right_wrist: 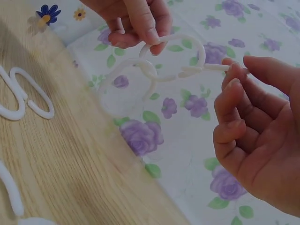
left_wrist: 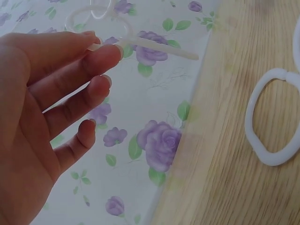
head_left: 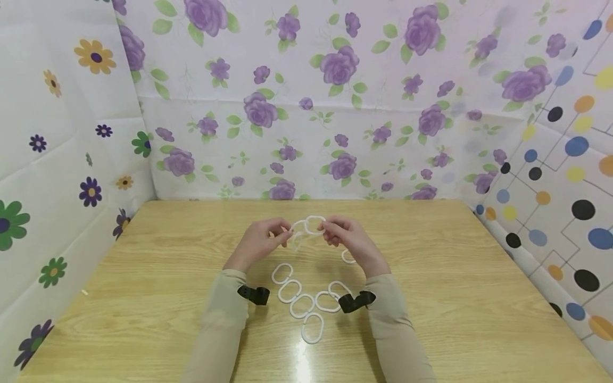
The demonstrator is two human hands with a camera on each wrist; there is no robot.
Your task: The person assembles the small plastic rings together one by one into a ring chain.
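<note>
Above the table, between thumb and fingertips, my left hand (head_left: 261, 239) pinches a white oval shower curtain ring (right_wrist: 202, 51). Facing it, my right hand (head_left: 351, 239) pinches a second white shower curtain ring (head_left: 315, 216). The two rings cross each other between the hands. A third ring (right_wrist: 101, 96) hangs from the one at the left hand. In the left wrist view, the left hand's lower fingers (left_wrist: 82, 140) are bent and spread with nothing between them.
Several more white rings (head_left: 313, 343) lie in a curved group on the wooden table (head_left: 167, 298) below the hands. Another ring (head_left: 346, 260) lies partly hidden by the right wrist. Flowered cloth (head_left: 306, 133) stands behind the table, with patterned cloths at both sides.
</note>
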